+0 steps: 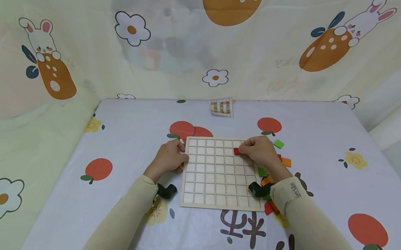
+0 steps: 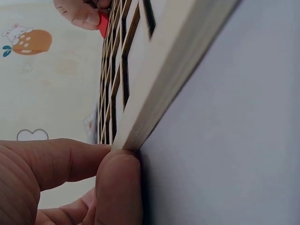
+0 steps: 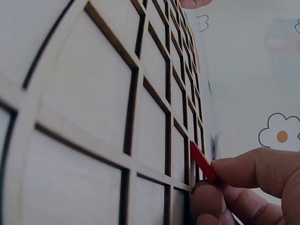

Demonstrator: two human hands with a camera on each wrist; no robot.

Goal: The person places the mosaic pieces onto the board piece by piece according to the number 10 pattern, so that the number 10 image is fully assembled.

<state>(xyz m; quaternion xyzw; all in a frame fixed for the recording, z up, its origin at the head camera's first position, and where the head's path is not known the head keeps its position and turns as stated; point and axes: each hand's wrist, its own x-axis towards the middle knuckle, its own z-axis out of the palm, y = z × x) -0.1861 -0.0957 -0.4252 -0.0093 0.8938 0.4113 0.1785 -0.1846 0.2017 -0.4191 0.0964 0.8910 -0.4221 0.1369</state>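
Observation:
A wooden grid board [image 1: 222,207] with rows of square cells lies flat on the table. My left hand [image 1: 168,156] is at its left side; in the left wrist view the thumb and a finger pinch the board's edge [image 2: 161,70]. Over the upper right cells, my right hand [image 1: 261,152] pinches a small red square tile [image 1: 236,151] between thumb and fingers. Seen from the right wrist, the red tile [image 3: 201,161] is tilted at a cell; whether it touches the cell floor I cannot tell.
Loose tiles lie right of the board, partly under the right forearm: a green tile [image 1: 278,144], an orange tile [image 1: 286,162], a red tile [image 1: 268,208] and several more. A printed sheet with a coloured grid pattern [image 1: 222,107] lies at the table's back, before a patterned curtain [image 1: 175,75].

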